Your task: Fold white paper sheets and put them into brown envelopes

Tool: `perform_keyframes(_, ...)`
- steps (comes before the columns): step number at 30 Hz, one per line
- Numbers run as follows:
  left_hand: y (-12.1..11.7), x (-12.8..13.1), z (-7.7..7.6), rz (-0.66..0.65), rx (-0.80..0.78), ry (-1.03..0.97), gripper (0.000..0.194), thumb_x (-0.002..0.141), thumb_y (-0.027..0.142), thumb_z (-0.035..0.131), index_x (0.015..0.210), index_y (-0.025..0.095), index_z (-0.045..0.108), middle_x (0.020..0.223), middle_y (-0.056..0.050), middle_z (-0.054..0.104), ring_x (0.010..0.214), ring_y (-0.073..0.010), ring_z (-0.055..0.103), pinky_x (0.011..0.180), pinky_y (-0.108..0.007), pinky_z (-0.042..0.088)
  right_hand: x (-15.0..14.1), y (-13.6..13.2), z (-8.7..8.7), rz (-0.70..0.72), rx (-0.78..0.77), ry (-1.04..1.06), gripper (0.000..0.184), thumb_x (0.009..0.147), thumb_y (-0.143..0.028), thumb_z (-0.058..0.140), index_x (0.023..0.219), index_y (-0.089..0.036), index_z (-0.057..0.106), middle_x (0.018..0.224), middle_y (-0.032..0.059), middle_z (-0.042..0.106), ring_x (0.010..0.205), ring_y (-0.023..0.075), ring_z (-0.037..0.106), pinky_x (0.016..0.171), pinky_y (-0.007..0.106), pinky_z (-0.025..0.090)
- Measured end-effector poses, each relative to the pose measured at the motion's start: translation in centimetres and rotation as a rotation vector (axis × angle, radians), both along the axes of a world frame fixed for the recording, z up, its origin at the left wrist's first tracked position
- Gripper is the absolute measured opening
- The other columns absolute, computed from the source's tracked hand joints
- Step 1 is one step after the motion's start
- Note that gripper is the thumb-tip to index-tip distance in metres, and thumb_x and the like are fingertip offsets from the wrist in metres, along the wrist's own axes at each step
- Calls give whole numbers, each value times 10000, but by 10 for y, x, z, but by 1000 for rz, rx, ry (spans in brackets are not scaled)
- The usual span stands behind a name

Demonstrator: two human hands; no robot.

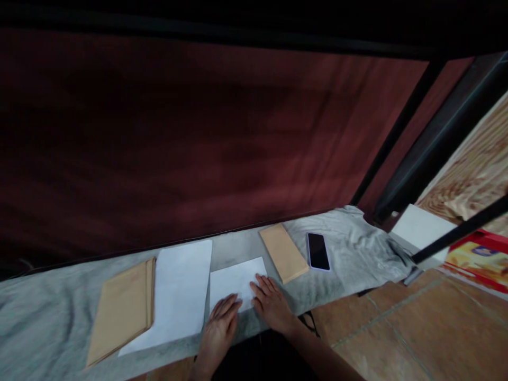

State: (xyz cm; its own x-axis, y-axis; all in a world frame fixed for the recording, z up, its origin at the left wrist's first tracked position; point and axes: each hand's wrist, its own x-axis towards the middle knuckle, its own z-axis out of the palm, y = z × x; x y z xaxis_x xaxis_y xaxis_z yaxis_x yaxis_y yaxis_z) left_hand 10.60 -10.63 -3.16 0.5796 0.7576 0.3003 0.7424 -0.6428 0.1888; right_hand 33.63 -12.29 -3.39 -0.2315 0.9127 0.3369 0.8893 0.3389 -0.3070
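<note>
A white sheet of paper (238, 278), smaller than the sheets beside it and perhaps folded, lies on the grey cloth in front of me. My left hand (223, 323) rests on its near left part with the fingers stretched out. On its right side my right hand (270, 301) lies flat, fingers spread a little. Left of it are larger white sheets (182, 291), partly covered by a stack of brown envelopes (123, 304). Just beyond my right hand is a single brown envelope (283, 251).
A phone (318, 251) with a pale purple edge lies right of the single envelope. The grey cloth (357, 248) covers a narrow bench against a dark red panel (222, 148). At the right stand a white box (423, 227), a red package (480, 259) and dark bars above the tiled floor (397, 333).
</note>
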Motion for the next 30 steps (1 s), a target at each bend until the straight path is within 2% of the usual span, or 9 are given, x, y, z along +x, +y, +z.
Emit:
perform_keyframes(2,4,15,0,72,2,-25,440,999,248,397,1413,252,545,1467,-49,565,1351,-175,521,1112,-374,467,0,-1,-2,-5,11,-8,456,1000,-360,527,1443,-254,519,1545,84,454,1412,243,440,1157,448,382)
perform_keyframes(5,13,39,-2,164,16,6,492,1010,316,398,1493,238,445,1567,-95,433,1453,-247,385,1151,-490,397,-1,-3,-5,-20,18,-13,467,998,-341,522,1455,-252,503,1552,87,443,1416,247,434,1158,467,376)
perform_keyframes(9,19,53,-11,263,61,56,526,1004,355,410,1520,250,403,1603,-113,367,1484,-281,322,1168,-530,336,-1,-6,-11,-63,25,-15,504,997,-320,494,1479,-176,467,1547,119,443,1428,250,415,1163,466,370)
perform_keyframes(14,20,55,-24,263,109,86,544,992,322,384,1530,245,380,1591,-94,396,1484,-272,322,1164,-524,335,-17,15,-3,-145,8,70,468,1013,-282,421,1453,-147,502,1501,126,504,1405,250,448,1162,471,376)
perform_keyframes(16,22,55,-29,244,122,96,545,973,263,376,1516,221,406,1578,-97,418,1486,-267,317,1167,-525,331,-27,31,3,-110,-2,101,456,1027,-277,376,1450,-167,506,1527,96,479,1425,232,419,1168,454,373)
perform_keyframes(20,25,52,-36,204,110,101,542,958,205,359,1494,180,438,1560,-106,443,1477,-249,338,1168,-506,344,-34,55,4,-54,-45,89,448,1049,-308,363,1425,-126,528,1525,117,477,1438,224,396,1193,437,333)
perform_keyframes(23,26,46,-37,194,60,74,530,991,254,330,1506,166,417,1546,-107,463,1456,-233,377,1165,-477,364,-29,60,-6,-48,-22,67,455,1049,-353,399,1441,-154,512,1533,118,465,1437,230,399,1199,452,314)
perform_keyframes(25,29,46,-34,240,44,42,534,1002,273,310,1510,140,406,1545,-126,460,1455,-234,379,1166,-469,366,-25,59,-13,-58,8,51,471,1043,-356,418,1478,-183,464,1551,107,442,1442,227,391,1196,456,312)
perform_keyframes(30,49,58,-20,315,-2,55,523,991,236,297,1462,108,483,1541,-152,454,1460,-281,368,1166,-498,349,-26,57,-20,-94,20,-1,498,1027,-329,457,1509,-210,423,1599,108,360,1469,253,338,1184,472,316)
